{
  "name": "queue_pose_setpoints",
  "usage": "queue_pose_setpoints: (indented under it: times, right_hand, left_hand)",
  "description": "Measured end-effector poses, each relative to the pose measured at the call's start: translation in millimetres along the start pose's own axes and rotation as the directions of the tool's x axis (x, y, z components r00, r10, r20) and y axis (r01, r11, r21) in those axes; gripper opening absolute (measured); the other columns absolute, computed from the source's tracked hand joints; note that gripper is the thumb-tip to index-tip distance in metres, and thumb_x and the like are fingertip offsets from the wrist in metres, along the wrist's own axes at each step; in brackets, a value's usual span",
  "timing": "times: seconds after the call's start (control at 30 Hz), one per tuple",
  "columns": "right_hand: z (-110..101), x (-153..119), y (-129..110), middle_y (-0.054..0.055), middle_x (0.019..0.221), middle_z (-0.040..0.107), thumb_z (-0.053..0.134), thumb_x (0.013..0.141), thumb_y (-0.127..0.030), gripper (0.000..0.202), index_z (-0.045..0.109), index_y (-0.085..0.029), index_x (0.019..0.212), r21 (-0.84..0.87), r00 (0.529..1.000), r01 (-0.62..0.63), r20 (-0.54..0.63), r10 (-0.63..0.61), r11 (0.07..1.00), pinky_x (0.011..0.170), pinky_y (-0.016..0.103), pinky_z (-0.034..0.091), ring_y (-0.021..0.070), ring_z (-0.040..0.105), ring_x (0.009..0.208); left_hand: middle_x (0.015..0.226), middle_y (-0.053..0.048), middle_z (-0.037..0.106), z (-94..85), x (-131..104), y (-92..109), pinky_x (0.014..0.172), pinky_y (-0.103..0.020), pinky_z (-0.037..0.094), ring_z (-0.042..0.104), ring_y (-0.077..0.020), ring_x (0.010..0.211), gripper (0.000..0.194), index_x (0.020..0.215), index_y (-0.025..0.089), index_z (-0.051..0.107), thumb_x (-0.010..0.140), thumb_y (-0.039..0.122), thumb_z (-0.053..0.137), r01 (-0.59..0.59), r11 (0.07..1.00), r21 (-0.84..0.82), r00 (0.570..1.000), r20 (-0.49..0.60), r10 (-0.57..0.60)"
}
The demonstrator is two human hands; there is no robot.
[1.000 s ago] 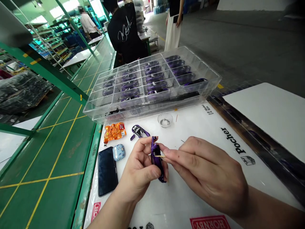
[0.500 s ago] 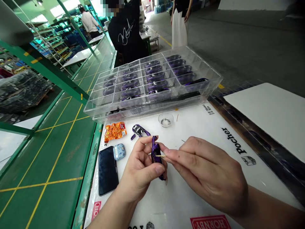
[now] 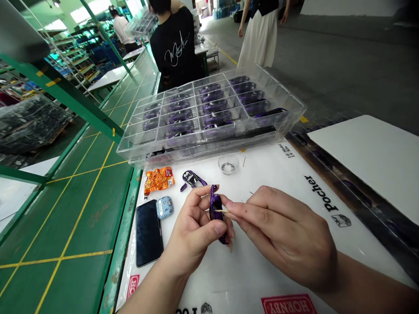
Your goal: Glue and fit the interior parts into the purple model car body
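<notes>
Purple part (image 3: 215,205) between left hand's (image 3: 199,222) thumb and fingers

"Extras on the surface (image 3: 229,279)?"
"Black phone (image 3: 149,233), flat. Blue patterned case (image 3: 165,207) by its top corner. Orange packet (image 3: 159,179) just beyond."
"People?"
"Three. Person in black shirt (image 3: 178,48), white script on back; person in white skirt (image 3: 260,37); person in white top (image 3: 121,28), farther off."
"Else?"
"Wrapped stack (image 3: 29,117) at left, shelves (image 3: 78,52) behind."
</notes>
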State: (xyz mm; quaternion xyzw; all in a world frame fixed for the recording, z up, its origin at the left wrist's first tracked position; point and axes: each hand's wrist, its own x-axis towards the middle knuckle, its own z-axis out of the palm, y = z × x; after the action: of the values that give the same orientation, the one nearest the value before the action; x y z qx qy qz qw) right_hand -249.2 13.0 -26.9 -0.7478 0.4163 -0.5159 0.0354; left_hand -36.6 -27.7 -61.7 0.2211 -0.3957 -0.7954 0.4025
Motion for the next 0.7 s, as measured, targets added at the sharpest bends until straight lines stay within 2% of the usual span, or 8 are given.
queue_pose_setpoints:
  times: [0.13, 0.3, 0.47, 0.53, 0.57, 0.6, 0.67, 0.7]
  right_hand:
    - [1, 2, 3, 0.007, 0.096, 0.082, 0.080, 0.108, 0.000, 0.022, 0.086, -0.006, 0.129, -0.019, 1.000, -0.018, 0.009, 0.018, 1.000, 0.079, 0.029, 0.068, 0.0132, 0.075, 0.086]
    - [1, 5, 5, 0.006, 0.097, 0.081, 0.077, 0.113, -0.008, 0.015, 0.089, -0.010, 0.123, 0.006, 0.994, -0.105, 0.021, 0.105, 0.994, 0.079, 0.023, 0.068, 0.0108, 0.078, 0.085]
    - [-8, 14, 11, 0.002, 0.094, 0.079, 0.080, 0.112, -0.012, 0.010, 0.089, -0.015, 0.116, -0.032, 0.989, -0.147, 0.017, 0.147, 0.989, 0.077, 0.022, 0.065, 0.0096, 0.077, 0.081]
    - [-15, 14, 21, 0.001, 0.095, 0.080, 0.080, 0.113, -0.016, 0.011, 0.089, -0.020, 0.109, -0.087, 0.971, -0.198, 0.116, 0.208, 0.976, 0.075, 0.025, 0.064, 0.0116, 0.077, 0.080]
    - [-18, 13, 28, 0.001, 0.095, 0.080, 0.080, 0.112, -0.018, 0.013, 0.090, -0.023, 0.105, -0.114, 0.943, -0.216, 0.235, 0.237, 0.970, 0.072, 0.027, 0.063, 0.0128, 0.078, 0.080]
    - [-21, 10, 36, 0.000, 0.095, 0.080, 0.081, 0.111, -0.018, 0.015, 0.090, -0.025, 0.101, -0.138, 0.890, -0.215, 0.380, 0.253, 0.967, 0.069, 0.028, 0.061, 0.0143, 0.079, 0.080]
    - [-26, 4, 50, 0.000, 0.091, 0.080, 0.087, 0.105, -0.018, 0.015, 0.091, -0.027, 0.094, -0.165, 0.726, -0.157, 0.649, 0.227, 0.974, 0.069, 0.031, 0.061, 0.0186, 0.081, 0.081]
    - [-27, 2, 55, 0.000, 0.089, 0.080, 0.088, 0.103, -0.017, 0.015, 0.092, -0.028, 0.093, -0.179, 0.656, -0.124, 0.724, 0.216, 0.976, 0.071, 0.034, 0.062, 0.0207, 0.082, 0.081]
  left_hand:
    - [0.135, -0.006, 0.077, 0.8, 1, 1, 0.071, -0.028, 0.071, 0.083, -0.0163, 0.086, 0.071, 0.155, 0.030, 0.061, 0.098, 0.033, 0.104, 0.026, 0.999, -0.031, 0.999, -0.023, -0.027]
    - [0.134, -0.006, 0.078, 3.7, 3, 4, 0.072, -0.028, 0.071, 0.083, -0.0166, 0.086, 0.093, 0.157, 0.030, 0.061, 0.081, 0.020, 0.114, 0.099, 0.994, -0.046, 0.991, -0.082, -0.103]
    - [0.133, -0.008, 0.078, 5.1, 8, 12, 0.068, -0.027, 0.070, 0.084, -0.0179, 0.085, 0.082, 0.150, 0.025, 0.064, 0.084, 0.026, 0.112, 0.093, 0.993, -0.069, 0.980, -0.173, -0.104]
    - [0.132, -0.008, 0.078, 3.5, 10, 16, 0.070, -0.027, 0.070, 0.084, -0.0179, 0.087, 0.080, 0.149, 0.024, 0.065, 0.085, 0.026, 0.112, 0.074, 0.996, -0.055, 0.970, -0.228, -0.085]
    - [0.133, -0.008, 0.077, 2.4, 11, 17, 0.071, -0.028, 0.071, 0.084, -0.0178, 0.088, 0.081, 0.149, 0.024, 0.064, 0.084, 0.025, 0.112, 0.067, 0.997, -0.044, 0.964, -0.257, -0.076]
    - [0.134, -0.009, 0.077, 1.1, 12, 18, 0.074, -0.029, 0.072, 0.084, -0.0176, 0.089, 0.083, 0.150, 0.024, 0.064, 0.083, 0.024, 0.112, 0.061, 0.998, -0.030, 0.957, -0.282, -0.066]
    - [0.137, -0.009, 0.076, -1.2, 12, 16, 0.079, -0.031, 0.073, 0.084, -0.0178, 0.092, 0.085, 0.151, 0.024, 0.063, 0.081, 0.022, 0.113, 0.057, 0.998, 0.003, 0.947, -0.316, -0.053]
    - [0.138, -0.010, 0.076, -2.0, 12, 15, 0.082, -0.033, 0.073, 0.084, -0.0182, 0.093, 0.087, 0.152, 0.024, 0.063, 0.081, 0.021, 0.113, 0.056, 0.998, 0.022, 0.945, -0.324, -0.046]
